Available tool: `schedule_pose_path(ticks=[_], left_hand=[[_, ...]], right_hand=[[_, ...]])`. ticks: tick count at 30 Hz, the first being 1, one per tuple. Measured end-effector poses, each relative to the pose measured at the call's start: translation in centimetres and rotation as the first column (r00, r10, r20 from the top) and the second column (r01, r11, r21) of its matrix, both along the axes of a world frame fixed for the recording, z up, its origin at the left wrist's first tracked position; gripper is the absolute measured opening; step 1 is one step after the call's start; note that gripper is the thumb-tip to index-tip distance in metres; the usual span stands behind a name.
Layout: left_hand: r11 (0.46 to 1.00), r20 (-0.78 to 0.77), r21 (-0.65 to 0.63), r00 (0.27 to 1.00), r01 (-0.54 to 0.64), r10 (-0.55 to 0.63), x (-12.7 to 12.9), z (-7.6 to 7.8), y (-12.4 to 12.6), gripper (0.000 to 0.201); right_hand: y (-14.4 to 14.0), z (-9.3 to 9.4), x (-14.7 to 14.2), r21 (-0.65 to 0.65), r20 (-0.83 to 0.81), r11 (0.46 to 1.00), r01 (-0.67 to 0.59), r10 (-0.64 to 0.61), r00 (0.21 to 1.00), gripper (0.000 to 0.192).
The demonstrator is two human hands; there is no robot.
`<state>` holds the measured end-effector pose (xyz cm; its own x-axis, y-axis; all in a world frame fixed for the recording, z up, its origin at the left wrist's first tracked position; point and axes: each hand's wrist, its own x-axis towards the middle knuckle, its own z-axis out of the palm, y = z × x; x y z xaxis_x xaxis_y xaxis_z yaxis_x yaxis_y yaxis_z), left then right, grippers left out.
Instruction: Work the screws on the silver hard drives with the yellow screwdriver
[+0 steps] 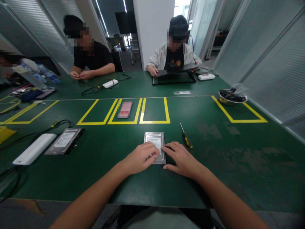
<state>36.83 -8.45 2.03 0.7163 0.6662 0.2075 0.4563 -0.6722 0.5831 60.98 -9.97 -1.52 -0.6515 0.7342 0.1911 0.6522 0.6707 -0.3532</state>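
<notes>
Both hands [162, 157] on hard drive [154, 141]

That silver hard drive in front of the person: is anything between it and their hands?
Nothing visible is. The left hand lies flat on the hard drive, and the right hand touches its right edge. The screwdriver lies off to the right on the green table.

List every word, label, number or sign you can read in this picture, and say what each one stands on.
No text can be read.
Hard drive under the left hand and right hand: white label, print too small.
Second hard drive, left: label blurred.
Pink card in a yellow-taped box: pixelated.
White strip on the green table: marks too small.
Emblem on the far person's dark shirt: illegible.
</notes>
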Motion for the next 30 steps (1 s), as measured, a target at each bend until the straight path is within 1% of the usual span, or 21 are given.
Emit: schedule_pose_path(ticks=[5,11,18,22,30], left_hand=[[1.000,0.005,0.009,1.000,0.017,-0.017,0.3,0.1,0.8,0.020],[0.999,-0.038,-0.012,0.998,0.045,-0.045,0.9,-0.5,2.0,0.022],[0.993,-0.175,0.091,0.983,0.077,-0.061,2.4,-0.9,3.6,0.016],[0.989,-0.229,0.124,0.972,0.080,-0.050,3.4,-1.2,4.1,0.015],[0.989,-0.282,0.142,0.960,0.048,-0.006,4.5,-2.6,4.6,0.011]], right_hand=[[0.0,0.2,0.0,-0.001,0.014,1.000,0.002,-0.002,1.000,0.066],[0.1,0.4,0.5,0.024,-0.007,1.000,0.020,-0.019,1.000,0.063],[0.2,0.7,0.8,0.041,-0.015,0.999,0.027,-0.027,1.000,0.064],[0.2,0.9,0.9,0.060,0.002,0.996,0.064,-0.064,0.998,0.060],[0.5,0.8,1.1,0.069,0.054,0.986,0.150,-0.154,0.987,0.050]])
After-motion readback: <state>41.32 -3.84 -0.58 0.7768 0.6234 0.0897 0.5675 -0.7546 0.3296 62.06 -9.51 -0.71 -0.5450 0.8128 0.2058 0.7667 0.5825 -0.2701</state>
